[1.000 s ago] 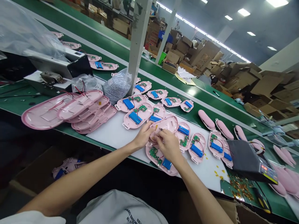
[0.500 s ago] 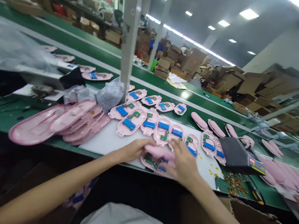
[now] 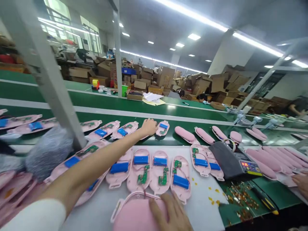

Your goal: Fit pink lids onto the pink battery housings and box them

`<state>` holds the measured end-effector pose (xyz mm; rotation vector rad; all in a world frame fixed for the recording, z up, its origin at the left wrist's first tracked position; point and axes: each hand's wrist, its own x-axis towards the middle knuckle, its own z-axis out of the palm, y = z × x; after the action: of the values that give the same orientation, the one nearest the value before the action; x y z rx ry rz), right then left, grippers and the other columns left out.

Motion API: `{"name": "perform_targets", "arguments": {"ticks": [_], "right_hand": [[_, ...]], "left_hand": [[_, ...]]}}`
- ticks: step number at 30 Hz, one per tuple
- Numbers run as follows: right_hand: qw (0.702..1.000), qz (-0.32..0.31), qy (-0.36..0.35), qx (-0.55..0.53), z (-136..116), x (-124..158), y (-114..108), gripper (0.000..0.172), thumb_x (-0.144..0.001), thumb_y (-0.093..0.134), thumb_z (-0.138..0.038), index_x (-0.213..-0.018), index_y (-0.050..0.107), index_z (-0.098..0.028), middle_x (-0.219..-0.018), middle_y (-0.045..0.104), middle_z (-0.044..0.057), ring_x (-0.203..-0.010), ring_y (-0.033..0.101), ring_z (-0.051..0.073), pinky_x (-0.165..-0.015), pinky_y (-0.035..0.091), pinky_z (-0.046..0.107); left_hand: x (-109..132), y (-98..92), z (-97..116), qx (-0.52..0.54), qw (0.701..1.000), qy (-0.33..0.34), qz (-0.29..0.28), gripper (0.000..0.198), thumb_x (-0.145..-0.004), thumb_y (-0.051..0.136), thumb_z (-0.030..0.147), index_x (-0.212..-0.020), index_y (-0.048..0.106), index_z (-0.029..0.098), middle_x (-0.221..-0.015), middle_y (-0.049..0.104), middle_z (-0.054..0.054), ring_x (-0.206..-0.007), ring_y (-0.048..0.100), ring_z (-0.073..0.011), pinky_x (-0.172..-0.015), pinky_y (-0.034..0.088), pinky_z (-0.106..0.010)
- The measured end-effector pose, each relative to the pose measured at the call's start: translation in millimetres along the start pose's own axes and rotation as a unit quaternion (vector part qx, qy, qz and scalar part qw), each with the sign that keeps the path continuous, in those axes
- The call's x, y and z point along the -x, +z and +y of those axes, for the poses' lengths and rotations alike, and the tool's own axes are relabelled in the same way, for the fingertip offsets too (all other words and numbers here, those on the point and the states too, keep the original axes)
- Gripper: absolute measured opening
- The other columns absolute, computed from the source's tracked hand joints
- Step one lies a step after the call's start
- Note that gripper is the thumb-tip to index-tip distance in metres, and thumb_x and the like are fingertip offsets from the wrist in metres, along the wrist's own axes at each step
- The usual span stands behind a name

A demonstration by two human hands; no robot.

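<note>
My left hand reaches across to the green belt, fingers curled over the far end of a pink shell half that is mostly hidden beneath my wrist. Beside it lies another pink shell half with a blue battery and a green circuit board. Close to me, my right hand grips a pink casing, smooth side up, with a loop at its left. Just beyond stand several open pink shell halves on the white work surface, each with a blue battery and a circuit board.
A dark grey device with a lit display stands to the right, near a yellow-and-black tool and scattered amber scraps. Another person's hand shows at the right edge. A metal post and bubble wrap are at left.
My left hand has left the near pink casing and stretched forward to the row on the belt. My right hand stays with the casing, now lower in view. The camera has tilted up.
</note>
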<state>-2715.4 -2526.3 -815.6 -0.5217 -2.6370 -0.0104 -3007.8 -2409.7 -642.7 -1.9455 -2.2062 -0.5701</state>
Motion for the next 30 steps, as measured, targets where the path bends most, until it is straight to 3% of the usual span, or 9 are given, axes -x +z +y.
{"name": "perform_targets", "arguments": {"ticks": [5, 8, 11, 13, 16, 20, 25, 28, 30], "right_hand": [[0.977, 0.052, 0.205, 0.019, 102.7, -48.1, -66.2, 0.080, -0.069, 0.069, -0.042, -0.141, 0.037, -0.027, -0.122, 0.052, 0.016, -0.103, 0.057, 0.037, -0.080, 0.052, 0.047], [0.961, 0.038, 0.273, 0.035, 144.4, -106.0, -77.9, 0.064, -0.073, 0.063, -0.044, -0.130, 0.047, -0.020, -0.109, 0.056, 0.016, -0.100, 0.057, 0.036, -0.081, 0.049, 0.048], [0.953, -0.004, 0.297, 0.059, 167.1, -167.1, -50.8, 0.054, -0.071, 0.064, -0.042, -0.117, 0.054, -0.016, -0.104, 0.058, 0.017, -0.100, 0.057, 0.037, -0.082, 0.045, 0.047], [0.950, -0.019, 0.307, 0.052, 172.9, -205.0, -25.7, 0.053, -0.070, 0.066, -0.041, -0.114, 0.055, -0.013, -0.110, 0.057, 0.020, -0.105, 0.055, 0.038, -0.087, 0.042, 0.046], [0.949, -0.025, 0.316, -0.002, 171.6, -248.4, -1.8, 0.061, -0.070, 0.071, -0.040, -0.118, 0.053, -0.009, -0.119, 0.054, 0.025, -0.112, 0.053, 0.037, -0.091, 0.040, 0.046], [0.951, 0.000, 0.296, -0.093, 156.7, -260.9, -9.3, 0.070, -0.071, 0.073, -0.042, -0.128, 0.048, -0.009, -0.126, 0.053, 0.026, -0.121, 0.048, 0.037, -0.098, 0.036, 0.046], [0.934, 0.015, 0.211, -0.287, 87.8, -205.5, -48.4, 0.049, -0.094, 0.035, -0.050, -0.124, 0.052, -0.015, -0.119, 0.062, 0.014, -0.105, 0.061, 0.022, -0.086, 0.047, 0.033], [0.830, -0.077, 0.100, -0.543, 43.8, -161.7, -60.3, 0.046, -0.082, 0.058, -0.051, -0.113, 0.057, -0.017, -0.106, 0.068, 0.007, -0.091, 0.065, 0.020, -0.078, 0.050, 0.030], [0.775, -0.128, 0.102, -0.610, 41.6, -150.1, -62.0, 0.046, -0.071, 0.072, -0.044, -0.106, 0.058, -0.017, -0.093, 0.070, 0.004, -0.081, 0.065, 0.018, -0.072, 0.050, 0.028]], "left_hand": [[-140.5, 43.8, -10.0, 0.026, 0.998, -0.030, -0.041, 0.036, -0.088, 0.061, 0.040, -0.112, 0.060, 0.014, -0.123, 0.057, -0.011, -0.118, 0.052, -0.0270, -0.102, 0.041, -0.053], [-175.8, 53.7, -18.4, 0.061, 0.996, -0.032, -0.059, 0.030, -0.088, 0.062, 0.037, -0.106, 0.061, 0.013, -0.111, 0.062, -0.009, -0.103, 0.060, -0.0231, -0.091, 0.050, -0.046], [-177.3, 37.3, -38.8, 0.091, 0.995, -0.037, -0.034, 0.027, -0.088, 0.061, 0.035, -0.104, 0.060, 0.013, -0.099, 0.063, -0.006, -0.086, 0.061, -0.0183, -0.079, 0.053, -0.037], [-155.2, 11.2, -52.8, 0.104, 0.994, -0.039, 0.013, 0.027, -0.089, 0.058, 0.030, -0.110, 0.055, 0.013, -0.096, 0.063, -0.006, -0.081, 0.060, -0.0171, -0.074, 0.050, -0.034], [-86.3, -38.1, -55.6, 0.114, 0.990, -0.035, 0.076, 0.030, -0.091, 0.050, 0.029, -0.118, 0.044, 0.016, -0.091, 0.066, -0.005, -0.075, 0.059, -0.0159, -0.068, 0.045, -0.028], [31.8, -76.9, -19.0, 0.217, 0.975, 0.029, 0.029, 0.029, -0.086, 0.055, 0.034, -0.111, 0.044, 0.023, -0.075, 0.066, 0.002, -0.060, 0.054, -0.0140, -0.055, 0.037, -0.024], [123.6, -49.4, 18.6, 0.312, 0.947, -0.052, 0.045, 0.019, -0.081, 0.057, 0.031, -0.097, 0.051, 0.022, -0.071, 0.062, 0.000, -0.060, 0.056, -0.0162, -0.051, 0.038, -0.025], [158.3, -24.2, 23.1, 0.374, 0.909, -0.142, 0.115, 0.021, -0.082, 0.054, 0.031, -0.101, 0.049, 0.021, -0.076, 0.061, -0.001, -0.060, 0.059, -0.0172, -0.050, 0.043, -0.026], [191.5, -10.1, 21.0, 0.395, 0.896, -0.158, 0.124, 0.030, -0.087, 0.050, 0.034, -0.115, 0.046, 0.024, -0.091, 0.065, -0.005, -0.066, 0.063, -0.0185, -0.052, 0.051, -0.029]]}}
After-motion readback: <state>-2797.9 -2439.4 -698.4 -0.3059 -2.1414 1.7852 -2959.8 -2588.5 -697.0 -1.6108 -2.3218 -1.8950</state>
